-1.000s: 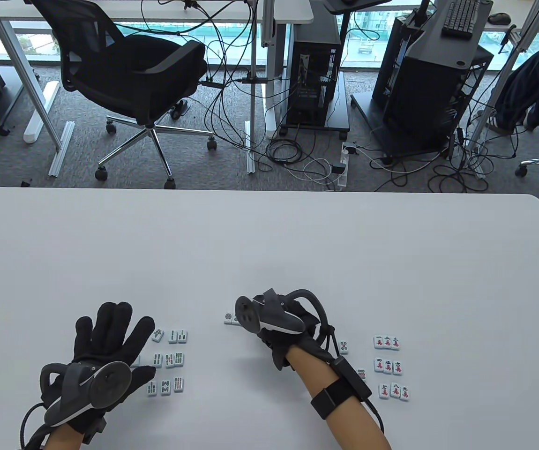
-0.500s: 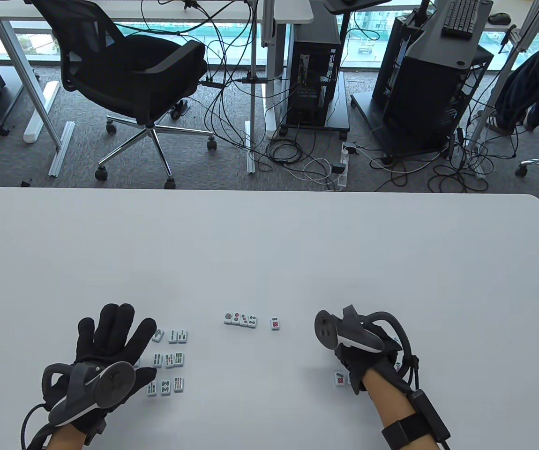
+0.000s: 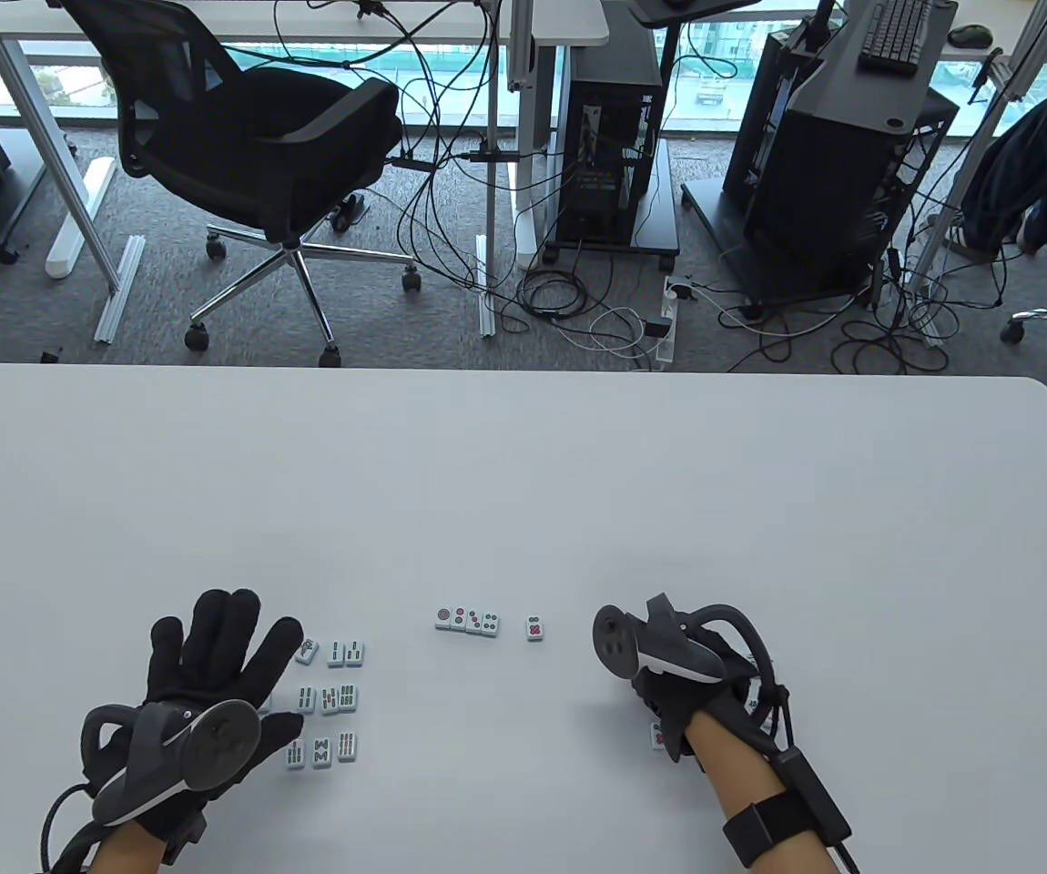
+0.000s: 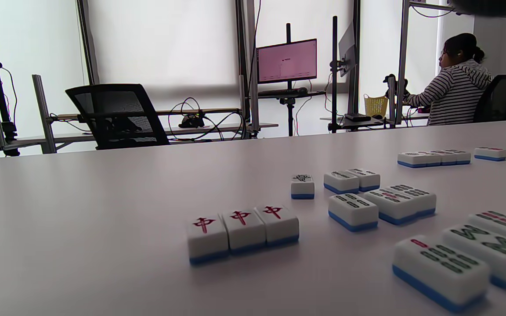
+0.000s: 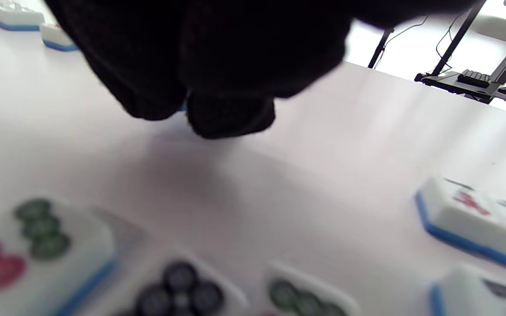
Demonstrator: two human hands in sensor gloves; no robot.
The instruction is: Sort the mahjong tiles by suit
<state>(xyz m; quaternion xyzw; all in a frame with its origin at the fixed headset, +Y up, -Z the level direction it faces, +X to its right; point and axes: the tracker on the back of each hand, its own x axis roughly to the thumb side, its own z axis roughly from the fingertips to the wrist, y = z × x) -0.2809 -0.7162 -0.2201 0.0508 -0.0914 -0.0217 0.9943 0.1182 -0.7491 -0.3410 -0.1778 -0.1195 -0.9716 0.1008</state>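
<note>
My left hand [image 3: 218,651] lies flat and spread on the table, left of a grid of bamboo tiles [image 3: 328,699]. From the left wrist view, three red-character tiles [image 4: 244,230] sit in a row in front of it. A row of dot tiles [image 3: 467,622] and a single dot tile [image 3: 534,627] lie mid-table. My right hand [image 3: 669,678] hovers low at the right, its fingers hidden under the tracker. In the right wrist view its bunched fingertips [image 5: 229,116] point down at the table, a blue sliver of a tile between them. Loose dot tiles [image 5: 37,245] lie below.
A dot tile [image 3: 657,736] peeks out beside my right wrist. Character tiles [image 5: 477,219] lie to the right, mostly covered by my arm in the table view. The table's far half [image 3: 523,473] is bare white. An office chair and cabling stand beyond it.
My right hand left the dot row, where a single tile now lies apart, swung right to the loose tiles, then edged slightly left. The left hand has not moved.
</note>
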